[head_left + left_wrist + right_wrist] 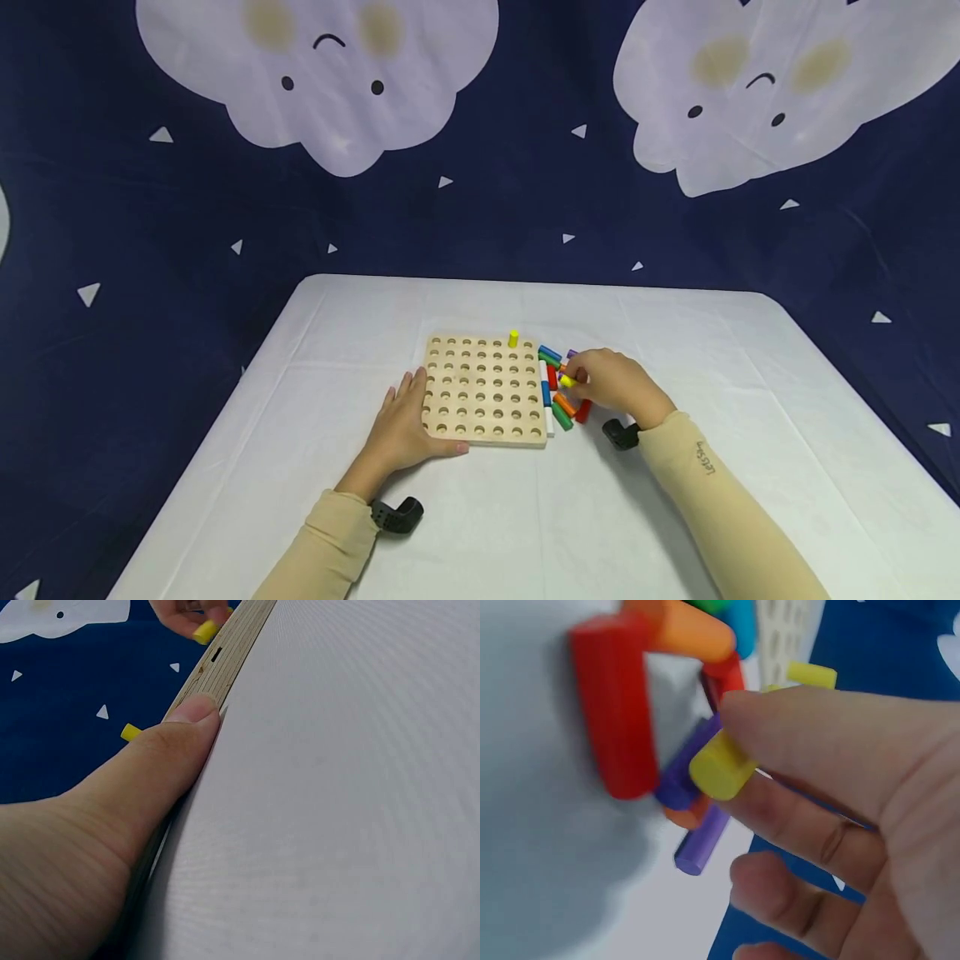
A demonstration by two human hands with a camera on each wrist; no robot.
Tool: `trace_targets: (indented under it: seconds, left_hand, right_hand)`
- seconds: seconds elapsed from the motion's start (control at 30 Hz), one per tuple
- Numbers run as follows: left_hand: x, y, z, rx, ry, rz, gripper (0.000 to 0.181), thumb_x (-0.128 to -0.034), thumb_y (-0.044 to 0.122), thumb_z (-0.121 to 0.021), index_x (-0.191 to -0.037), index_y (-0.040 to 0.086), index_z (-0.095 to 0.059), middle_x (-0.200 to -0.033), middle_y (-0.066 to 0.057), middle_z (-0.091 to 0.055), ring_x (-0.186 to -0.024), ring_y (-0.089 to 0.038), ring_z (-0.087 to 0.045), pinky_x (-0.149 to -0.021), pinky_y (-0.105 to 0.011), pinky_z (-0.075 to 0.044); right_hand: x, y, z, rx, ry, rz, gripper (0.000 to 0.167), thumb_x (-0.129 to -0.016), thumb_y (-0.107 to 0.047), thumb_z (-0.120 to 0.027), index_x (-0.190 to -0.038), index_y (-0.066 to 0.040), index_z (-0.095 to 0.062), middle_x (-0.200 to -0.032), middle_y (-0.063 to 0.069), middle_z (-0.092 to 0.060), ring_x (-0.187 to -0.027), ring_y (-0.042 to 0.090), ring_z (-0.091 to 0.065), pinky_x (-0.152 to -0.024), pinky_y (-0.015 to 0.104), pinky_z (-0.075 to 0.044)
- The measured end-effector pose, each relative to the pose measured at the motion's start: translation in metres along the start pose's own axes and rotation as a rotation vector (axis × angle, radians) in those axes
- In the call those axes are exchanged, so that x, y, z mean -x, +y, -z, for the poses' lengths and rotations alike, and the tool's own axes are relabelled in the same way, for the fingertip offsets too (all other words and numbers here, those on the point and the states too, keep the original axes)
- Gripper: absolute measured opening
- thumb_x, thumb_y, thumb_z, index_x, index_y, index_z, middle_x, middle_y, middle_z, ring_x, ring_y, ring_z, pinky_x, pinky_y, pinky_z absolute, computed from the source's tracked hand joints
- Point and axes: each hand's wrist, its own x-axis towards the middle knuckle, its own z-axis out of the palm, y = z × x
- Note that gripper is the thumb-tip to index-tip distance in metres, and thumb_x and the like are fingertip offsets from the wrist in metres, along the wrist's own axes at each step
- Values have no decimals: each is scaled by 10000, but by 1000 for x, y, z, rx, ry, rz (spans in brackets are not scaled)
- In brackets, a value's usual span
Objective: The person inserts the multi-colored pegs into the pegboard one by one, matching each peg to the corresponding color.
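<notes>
On the white-covered table (480, 517), at the left, the person's bare left hand (402, 429) presses the corner of a square, pale wooden board with rows of round holes (489, 438), thumb spread along its front edge. A yellow cylindrical peg (513, 339) stands upright in the board's far row. Just beside the right edge lie loose pegs: a blue cylinder (546, 393) between white ones, a green cylinder (562, 416), an orange cylinder (565, 405). Next, a second yellow cylindrical peg (722, 769) is pinched by the bare right hand (615, 382), near a red cylinder (583, 412).

Soft, fairly even light (right wrist view blurry)
</notes>
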Motion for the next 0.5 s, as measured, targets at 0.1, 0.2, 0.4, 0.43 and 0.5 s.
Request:
trace_targets:
  seconds: [0.1,0.2,0.4,0.43,0.5]
  left_hand:
    - [0,0,0,0,4,0,1483,-512,655,-893,-1576,-21,-113,-1639,-224,-166,-1543,-366,-101,-1275,-503,-35]
    - [1,0,0,4,7,-2,1478,-512,649,-896,-1575,-23,-120,-1638,-228,-171,-1541,-374,-107,-1274,-507,-39]
    - [0,0,-2,1,12,-6,1464,-520,641,-898,-1573,-25,-130,-1636,-231,-181,-1539,-383,-119,-1274,-506,-55]
    - [-1,0,-2,-1,10,-2,1467,-519,643,-897,-1576,-20,-125,-1639,-225,-176,-1542,-375,-116,-1276,-497,-53]
    - [-1,1,-1,4,11,-2,1469,-518,642,-899,-1577,-17,-122,-1641,-218,-174,-1543,-370,-112,-1277,-492,-50]
  right_hand:
    - [-4,3,5,-59,24,-2,181,-890,-202,-738,-1046,-119,-699,-968,30,-702,-852,195,-597,-802,401,-542]
    - [-11,5,9,-143,74,-16,194,-905,-218,-724,-1059,-114,-668,-1001,53,-699,-864,211,-593,-806,385,-533]
    - [-30,7,12,-271,209,-41,210,-891,-255,-726,-1031,-128,-636,-1059,82,-710,-750,215,-556,-654,309,-471]
    - [-34,7,11,-292,222,-51,213,-888,-264,-729,-1024,-133,-632,-1067,79,-710,-735,218,-549,-637,302,-468]
    - [-42,8,11,-330,239,-72,229,-880,-282,-742,-1023,-142,-631,-1074,73,-707,-743,226,-551,-636,297,-481]
